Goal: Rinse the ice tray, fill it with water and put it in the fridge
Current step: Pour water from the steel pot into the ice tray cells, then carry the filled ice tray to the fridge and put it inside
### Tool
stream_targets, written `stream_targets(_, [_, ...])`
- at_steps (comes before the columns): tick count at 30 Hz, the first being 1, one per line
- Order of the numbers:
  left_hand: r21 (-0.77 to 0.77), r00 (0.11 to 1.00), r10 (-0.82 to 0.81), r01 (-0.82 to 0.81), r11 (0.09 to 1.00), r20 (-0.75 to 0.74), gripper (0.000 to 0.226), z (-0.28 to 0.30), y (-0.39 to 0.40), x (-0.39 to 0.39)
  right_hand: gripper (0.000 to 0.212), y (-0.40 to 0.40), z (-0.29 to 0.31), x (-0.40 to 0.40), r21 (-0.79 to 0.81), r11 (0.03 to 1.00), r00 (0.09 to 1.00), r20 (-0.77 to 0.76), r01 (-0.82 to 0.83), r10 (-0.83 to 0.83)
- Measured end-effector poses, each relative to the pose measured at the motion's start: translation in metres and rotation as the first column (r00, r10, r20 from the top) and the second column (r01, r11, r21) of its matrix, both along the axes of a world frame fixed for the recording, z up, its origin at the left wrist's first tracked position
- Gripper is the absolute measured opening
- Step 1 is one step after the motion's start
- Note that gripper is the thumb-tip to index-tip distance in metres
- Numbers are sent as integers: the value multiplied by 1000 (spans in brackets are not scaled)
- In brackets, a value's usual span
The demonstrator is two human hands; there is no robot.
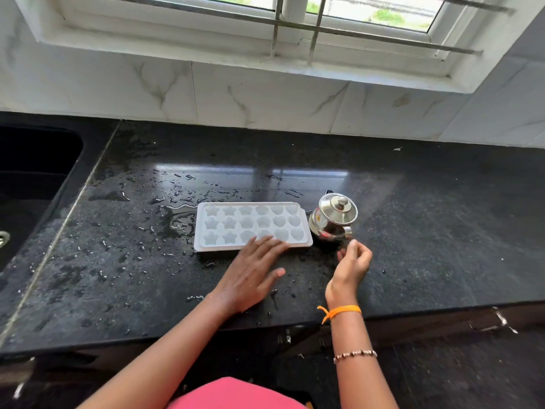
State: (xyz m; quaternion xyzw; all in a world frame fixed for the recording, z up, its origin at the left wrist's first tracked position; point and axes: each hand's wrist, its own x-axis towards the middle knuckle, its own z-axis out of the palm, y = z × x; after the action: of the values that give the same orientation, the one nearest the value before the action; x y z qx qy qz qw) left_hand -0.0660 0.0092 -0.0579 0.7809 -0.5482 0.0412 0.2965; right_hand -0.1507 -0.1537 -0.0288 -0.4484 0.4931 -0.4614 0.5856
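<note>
A white plastic ice tray [252,225] lies flat on the black granite countertop [413,231], its long side running left to right. It has three rows of six moulds: star shapes in the two left columns, rounder shapes in the middle, hearts toward the right end. The moulds look pale and glossy, but whether water stands in them cannot be told from this view.

The left hand [250,276] lies flat with fingers straight and spread, grasping nothing; its fingertips rest on the near edge of the tray, over the front row, while the palm sits on the counter in front.

Just beside the tray's right end, touching or nearly so, stands a small stainless-steel pot [331,221] with a domed lid [339,206] and a round knob on top. The lid is on, so its contents are hidden. A short handle juts from the side facing the person.

The right hand [354,261] hovers just in front of the pot's handle, fingers loosely curled and holding nothing, the fingertips close to the handle but apart from it. An orange thread [339,311] is tied round this wrist, with a beaded bracelet [355,355] further up the forearm.

Water droplets and small puddles [177,219] spread over the counter left of and behind the tray. A dark sink [32,178] is set into the counter at the far left. Marble-patterned wall tiles [265,95] and a barred window [295,22] rise behind.
</note>
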Motion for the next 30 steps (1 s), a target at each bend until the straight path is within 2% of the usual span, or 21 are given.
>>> stream_targets(3, [-144, 958, 227, -253, 957, -177, 48, 16, 10, 14, 23, 12, -12, -1, 46, 988, 984, -91, -150, 154])
stream_targets(6, [-160, 816, 473, -543, 824, -333, 42, 25, 27, 31, 13, 20, -17, 8, 121, 948, 937, -159, -295, 312])
stream_targets(9, [-27, 615, 660, -740, 672, -431, 41, 32, 46, 48, 20, 19, -16, 14, 191, 929, 937, -87, -317, 338])
stream_targets(11, [136, 485, 711, -770, 623, -510, 42, 28, 56, 58, 25, 19, -11, 16, 234, 916, 941, -18, -326, 339])
stream_targets(13, [253, 372, 688, -736, 628, -623, 43, 20, 63, 64, 27, 20, -8, 18, 269, 900, 937, 34, -343, 347])
stream_targets(14, [264, 328, 639, -711, 652, -696, 42, 19, 64, 65, 28, 20, -6, 19, 288, 892, 936, 56, -349, 348])
stream_targets(16, [233, 261, 521, -675, 700, -812, 38, 18, 66, 64, 30, 21, -2, 20, 331, 875, 935, 97, -354, 342])
stream_targets(19, [204, 183, 428, -673, 711, -885, 36, 22, 67, 61, 31, 20, 0, 21, 377, 855, 934, 129, -356, 332])
stream_targets(24, [171, 123, 373, -728, 663, -920, 37, 21, 64, 57, 32, 16, 3, 21, 400, 852, 942, 139, -337, 307])
stream_targets(30, [146, 110, 367, -784, 603, -924, 36, 26, 67, 37, 29, 15, 6, 21, 427, 817, 920, 140, -389, 365])
